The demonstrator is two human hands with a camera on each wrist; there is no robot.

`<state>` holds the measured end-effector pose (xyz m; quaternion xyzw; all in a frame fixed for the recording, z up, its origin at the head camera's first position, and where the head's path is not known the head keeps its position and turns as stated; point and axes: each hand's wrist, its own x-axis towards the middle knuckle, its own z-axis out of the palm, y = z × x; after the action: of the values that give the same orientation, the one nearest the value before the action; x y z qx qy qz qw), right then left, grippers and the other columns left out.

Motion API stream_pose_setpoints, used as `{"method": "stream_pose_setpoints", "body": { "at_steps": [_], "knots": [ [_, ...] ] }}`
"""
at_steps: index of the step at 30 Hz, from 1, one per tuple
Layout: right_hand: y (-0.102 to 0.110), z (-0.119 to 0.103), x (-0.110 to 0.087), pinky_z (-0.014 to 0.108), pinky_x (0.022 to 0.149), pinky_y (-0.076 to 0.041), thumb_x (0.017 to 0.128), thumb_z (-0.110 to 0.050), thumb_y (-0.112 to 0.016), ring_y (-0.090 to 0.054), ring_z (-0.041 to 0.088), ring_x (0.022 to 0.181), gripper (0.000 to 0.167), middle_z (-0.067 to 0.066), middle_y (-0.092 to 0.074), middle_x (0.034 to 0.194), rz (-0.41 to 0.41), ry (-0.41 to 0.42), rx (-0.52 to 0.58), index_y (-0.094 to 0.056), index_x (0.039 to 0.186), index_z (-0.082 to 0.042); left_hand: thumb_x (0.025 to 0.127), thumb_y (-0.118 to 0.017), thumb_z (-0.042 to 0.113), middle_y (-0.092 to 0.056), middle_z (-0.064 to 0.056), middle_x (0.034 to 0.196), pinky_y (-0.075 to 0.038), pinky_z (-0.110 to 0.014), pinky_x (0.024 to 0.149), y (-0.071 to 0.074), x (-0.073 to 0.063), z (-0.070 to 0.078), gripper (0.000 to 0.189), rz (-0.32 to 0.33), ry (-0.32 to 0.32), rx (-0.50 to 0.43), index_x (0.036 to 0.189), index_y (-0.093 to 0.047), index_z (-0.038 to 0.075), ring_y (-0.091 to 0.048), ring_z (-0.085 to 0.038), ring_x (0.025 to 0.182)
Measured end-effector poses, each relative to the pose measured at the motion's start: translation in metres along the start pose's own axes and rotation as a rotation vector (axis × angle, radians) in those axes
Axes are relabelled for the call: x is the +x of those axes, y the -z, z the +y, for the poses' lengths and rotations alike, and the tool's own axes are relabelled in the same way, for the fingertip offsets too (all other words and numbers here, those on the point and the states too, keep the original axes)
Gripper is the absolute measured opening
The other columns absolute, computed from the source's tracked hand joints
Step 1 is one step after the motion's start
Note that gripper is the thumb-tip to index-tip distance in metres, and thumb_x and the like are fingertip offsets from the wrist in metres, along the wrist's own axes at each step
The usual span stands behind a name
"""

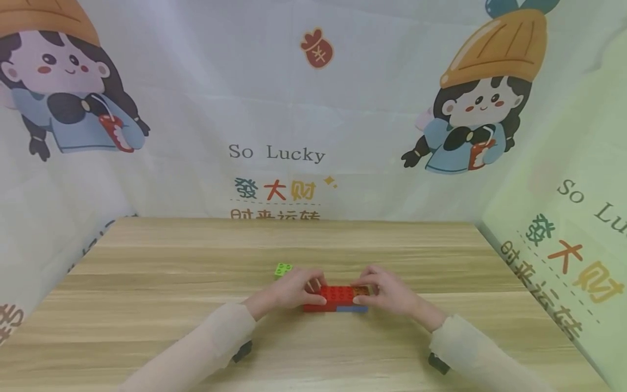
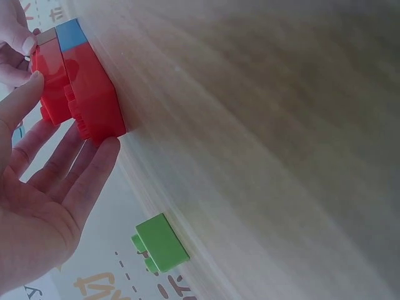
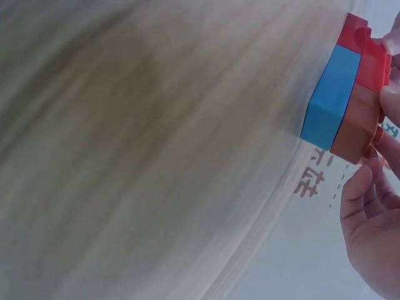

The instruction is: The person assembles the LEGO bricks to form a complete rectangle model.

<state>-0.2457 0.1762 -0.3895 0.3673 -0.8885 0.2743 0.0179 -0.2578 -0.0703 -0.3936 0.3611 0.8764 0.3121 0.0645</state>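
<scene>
A two-layer stack of toy building bricks stands on the wooden table, held from both ends. Its lower layer joins a red brick (image 2: 94,90) on the left to a blue brick (image 3: 331,97) on the right. On top sit another red brick (image 1: 335,294) and, at the right end, a brown brick (image 3: 356,122). My left hand (image 1: 296,288) grips the upper red brick, thumb in front and fingers behind, with other fingertips by the lower red brick's end. With thumb and index finger, my right hand (image 1: 394,291) pinches the brown brick across its front and back.
Behind my left hand, a small green brick (image 1: 283,269) lies apart from the stack, studs up in the head view. The wooden table (image 1: 196,261) ends at a printed cloth backdrop (image 1: 274,109), which also rises along both sides.
</scene>
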Motion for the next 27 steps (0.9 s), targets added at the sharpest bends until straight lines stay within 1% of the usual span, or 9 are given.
{"method": "stream_pose_setpoints", "body": {
  "at_steps": [4, 12, 19, 23, 25, 27],
  "knots": [
    [-0.002, -0.001, 0.001, 0.022, 0.053, -0.037, 0.078, -0.025, -0.068, -0.042, 0.010, 0.064, 0.028, -0.005, -0.049, 0.083, 0.008, 0.006, 0.007, -0.066, 0.100, -0.009, 0.078, -0.068, 0.021, -0.061, -0.001, 0.084, -0.046, -0.024, 0.067, -0.001, 0.001, 0.000, 0.020, 0.002, -0.002, 0.007, 0.090, -0.056, 0.012, -0.058, -0.013, 0.079],
    [-0.002, -0.001, 0.004, 0.024, 0.055, -0.038, 0.078, -0.023, -0.068, -0.042, 0.012, 0.067, 0.026, -0.005, -0.047, 0.082, -0.019, -0.013, 0.042, -0.066, 0.100, -0.009, 0.078, -0.068, 0.021, -0.062, -0.002, 0.086, -0.046, -0.024, 0.069, -0.001, 0.000, -0.001, 0.022, 0.002, -0.003, 0.021, 0.092, -0.055, 0.011, -0.058, -0.013, 0.080],
    [-0.001, -0.002, 0.006, 0.024, 0.055, -0.037, 0.078, -0.024, -0.068, -0.043, 0.013, 0.067, 0.026, -0.004, -0.048, 0.081, -0.019, -0.001, 0.047, -0.066, 0.099, -0.008, 0.077, -0.068, 0.020, -0.062, -0.004, 0.088, -0.046, -0.025, 0.070, 0.003, -0.003, 0.002, 0.026, -0.008, -0.012, 0.015, 0.097, -0.055, 0.009, -0.059, -0.015, 0.081],
    [-0.002, 0.000, 0.005, 0.024, 0.055, -0.037, 0.078, -0.024, -0.068, -0.043, 0.013, 0.066, 0.027, -0.005, -0.048, 0.080, -0.013, -0.004, 0.045, -0.066, 0.099, -0.009, 0.078, -0.068, 0.021, -0.060, -0.003, 0.090, -0.046, -0.026, 0.072, 0.008, -0.007, 0.003, 0.032, -0.013, 0.015, -0.060, 0.102, -0.055, 0.005, -0.057, -0.015, 0.083],
    [-0.002, 0.001, 0.005, 0.024, 0.055, -0.037, 0.077, -0.024, -0.068, -0.043, 0.013, 0.066, 0.026, -0.005, -0.048, 0.080, -0.010, -0.009, 0.042, -0.066, 0.099, -0.009, 0.079, -0.067, 0.022, -0.059, -0.003, 0.092, -0.046, -0.028, 0.074, 0.012, -0.009, 0.002, 0.034, -0.007, 0.029, -0.108, 0.105, -0.054, 0.004, -0.056, -0.015, 0.085],
    [-0.003, 0.001, 0.005, 0.024, 0.055, -0.037, 0.077, -0.024, -0.069, -0.043, 0.012, 0.066, 0.026, -0.005, -0.048, 0.081, -0.007, -0.008, 0.044, -0.066, 0.099, -0.009, 0.080, -0.066, 0.023, -0.058, -0.005, 0.095, -0.045, -0.029, 0.076, 0.016, -0.011, -0.001, 0.036, 0.003, 0.027, -0.161, 0.107, -0.053, 0.003, -0.055, -0.015, 0.087]
  ]
}}
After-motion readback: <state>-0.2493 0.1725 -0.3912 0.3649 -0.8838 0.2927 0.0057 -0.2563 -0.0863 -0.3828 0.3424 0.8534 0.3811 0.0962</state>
